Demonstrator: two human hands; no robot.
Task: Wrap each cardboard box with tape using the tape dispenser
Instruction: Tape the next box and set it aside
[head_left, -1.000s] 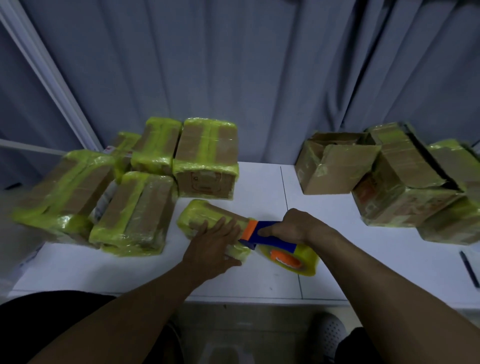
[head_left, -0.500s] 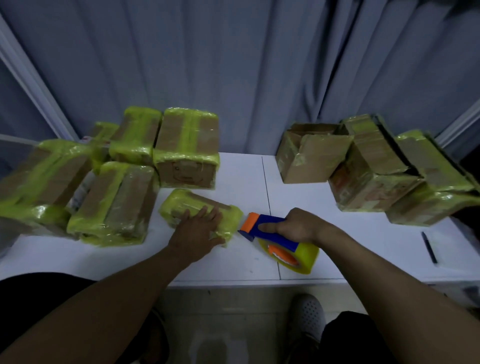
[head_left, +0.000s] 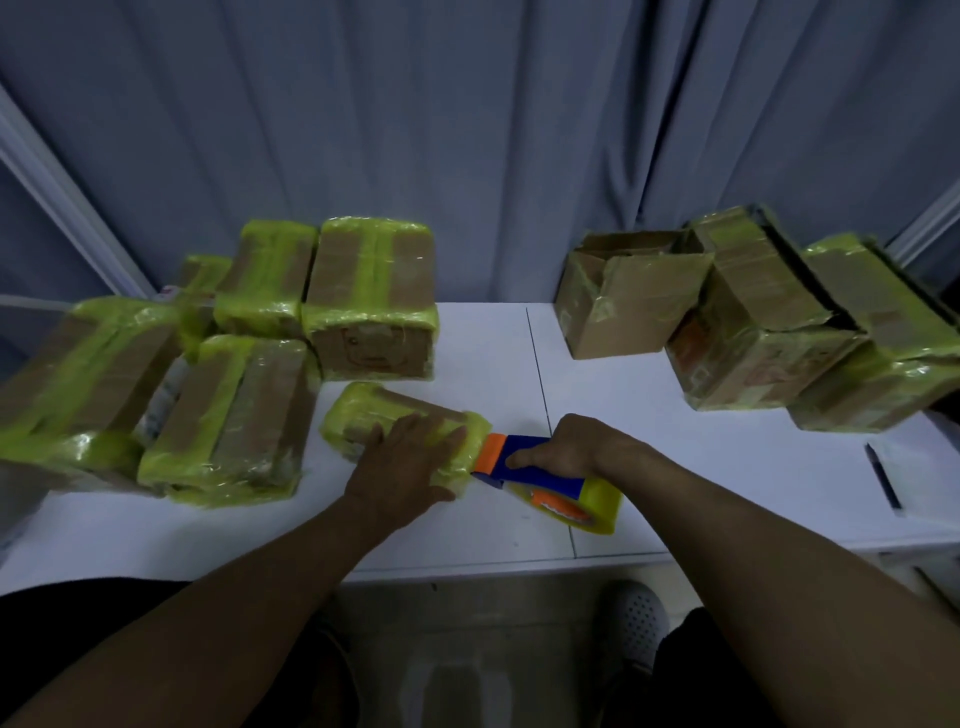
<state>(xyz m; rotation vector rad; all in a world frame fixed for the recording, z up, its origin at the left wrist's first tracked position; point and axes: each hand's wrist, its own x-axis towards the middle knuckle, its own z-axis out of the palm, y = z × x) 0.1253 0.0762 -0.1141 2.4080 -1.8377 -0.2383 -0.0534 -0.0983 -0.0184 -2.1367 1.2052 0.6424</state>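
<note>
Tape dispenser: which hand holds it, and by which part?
The right hand grips the tape dispenser by its blue handle; the left hand rests flat on the small box.

Blue-and-orange tape dispenser (head_left: 524, 460); yellow-green tape on brown boxes (head_left: 371, 299); white table (head_left: 727, 467).
</note>
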